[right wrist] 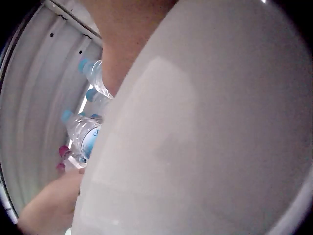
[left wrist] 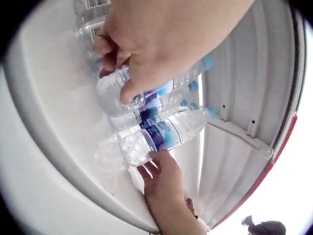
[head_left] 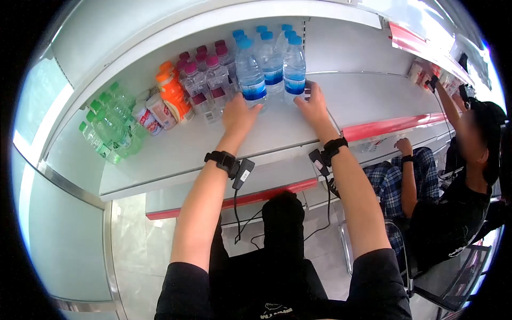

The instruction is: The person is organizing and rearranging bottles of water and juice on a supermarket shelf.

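Note:
Low on the shelf, my left hand (head_left: 239,114) holds the foot of a clear water bottle (head_left: 249,69) with a blue cap and blue label. Its thumb lies across the bottle's front, with curled fingers on the far side in the left wrist view. My right hand (head_left: 313,104) grips the base of another blue-capped water bottle (head_left: 294,66), thumb at the front and fingers round its right side. More such water bottles (head_left: 271,63) stand behind and between these two. In the right wrist view, a pale surface hides most of the right hand.
Left of the water stand red-capped clear bottles (head_left: 196,88), orange bottles (head_left: 173,93), small white-and-red bottles (head_left: 146,117) and green bottles (head_left: 109,130). The upper shelf's edge (head_left: 213,17) curves overhead. A seated person (head_left: 453,202) reaches toward shelves at the right.

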Available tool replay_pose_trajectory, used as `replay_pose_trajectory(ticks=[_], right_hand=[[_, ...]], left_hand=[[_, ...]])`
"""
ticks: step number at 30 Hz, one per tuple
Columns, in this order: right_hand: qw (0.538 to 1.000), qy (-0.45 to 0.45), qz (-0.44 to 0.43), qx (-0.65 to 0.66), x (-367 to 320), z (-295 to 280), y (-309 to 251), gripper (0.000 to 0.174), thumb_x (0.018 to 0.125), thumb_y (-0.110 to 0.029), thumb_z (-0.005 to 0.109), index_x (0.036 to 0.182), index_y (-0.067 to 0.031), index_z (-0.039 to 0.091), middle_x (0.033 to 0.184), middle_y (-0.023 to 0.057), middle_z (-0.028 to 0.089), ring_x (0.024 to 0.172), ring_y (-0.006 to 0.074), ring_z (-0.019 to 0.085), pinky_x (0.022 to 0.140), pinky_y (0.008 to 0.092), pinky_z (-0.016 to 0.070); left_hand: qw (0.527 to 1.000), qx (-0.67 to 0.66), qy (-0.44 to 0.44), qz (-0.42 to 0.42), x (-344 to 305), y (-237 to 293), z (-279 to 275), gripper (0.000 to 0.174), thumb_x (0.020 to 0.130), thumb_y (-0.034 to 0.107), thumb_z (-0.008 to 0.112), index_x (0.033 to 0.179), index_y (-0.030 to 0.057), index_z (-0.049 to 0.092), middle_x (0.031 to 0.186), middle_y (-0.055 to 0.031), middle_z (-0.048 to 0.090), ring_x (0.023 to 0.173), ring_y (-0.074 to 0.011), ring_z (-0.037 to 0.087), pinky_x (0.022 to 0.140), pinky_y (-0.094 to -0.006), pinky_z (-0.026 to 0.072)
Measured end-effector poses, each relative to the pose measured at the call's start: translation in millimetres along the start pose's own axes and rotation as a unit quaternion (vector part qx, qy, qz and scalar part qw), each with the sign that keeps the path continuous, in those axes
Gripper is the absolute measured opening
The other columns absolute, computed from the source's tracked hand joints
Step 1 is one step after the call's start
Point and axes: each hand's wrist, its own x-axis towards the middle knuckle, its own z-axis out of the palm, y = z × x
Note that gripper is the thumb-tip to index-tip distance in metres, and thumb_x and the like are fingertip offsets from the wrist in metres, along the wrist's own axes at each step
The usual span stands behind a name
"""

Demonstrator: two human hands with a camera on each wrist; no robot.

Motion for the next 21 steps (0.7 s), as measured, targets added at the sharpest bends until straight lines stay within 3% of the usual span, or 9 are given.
replay_pose_trajectory(ticks=[3, 10, 18, 21], right_hand=[[1.0, -0.008, 0.002, 0.001, 1, -2, -2, 0.056, 0.072, -0.019, 0.07, 0.119, 0.0052, 0.051, 0.115, 0.0216, 0.058, 0.103, 0.0346, 0.057, 0.092, 0.0433, 0.048], [1.0, 0.006, -0.003, -0.007, -1, 5, 0, 0.057, 0.072, -0.02, 0.072, 0.119, 0.0056, 0.051, 0.115, 0.0222, 0.058, 0.105, 0.0355, 0.056, 0.094, 0.0435, 0.0471], [0.999, -0.006, 0.031, 0.024, 1, 2, -2, 0.072, 0.071, -0.022, 0.072, 0.131, 0.0054, 0.044, 0.121, 0.0219, 0.057, 0.11, 0.0344, 0.054, 0.098, 0.0431, 0.0453], [0.999, 0.002, 0.027, 0.027, 0, 3, -1, 0.072, 0.071, -0.023, 0.071, 0.132, 0.0051, 0.043, 0.121, 0.0212, 0.056, 0.11, 0.0329, 0.054, 0.098, 0.0425, 0.0447]], left_hand=[[0.999, 0.002, -0.043, -0.015, 1, 3, -2, 0.055, 0.078, 0.039, 0.078, 0.112, 0.0009, 0.057, 0.104, -0.0209, 0.069, 0.1, -0.0394, 0.066, 0.083, -0.0485, 0.0534], [0.999, 0.037, -0.004, -0.03, -6, 10, 3, 0.057, 0.078, 0.038, 0.076, 0.116, 0.0008, 0.056, 0.103, -0.022, 0.069, 0.097, -0.0396, 0.067, 0.081, -0.0488, 0.0535], [1.0, 0.017, 0.007, -0.017, -3, 6, 7, 0.06, 0.075, 0.041, 0.077, 0.115, 0.0, 0.056, 0.101, -0.0237, 0.069, 0.098, -0.0386, 0.067, 0.081, -0.0488, 0.0534], [0.999, 0.019, -0.04, -0.026, -3, 9, 4, 0.067, 0.075, 0.041, 0.077, 0.122, 0.0002, 0.053, 0.108, -0.023, 0.067, 0.101, -0.0383, 0.066, 0.082, -0.0484, 0.0533]])
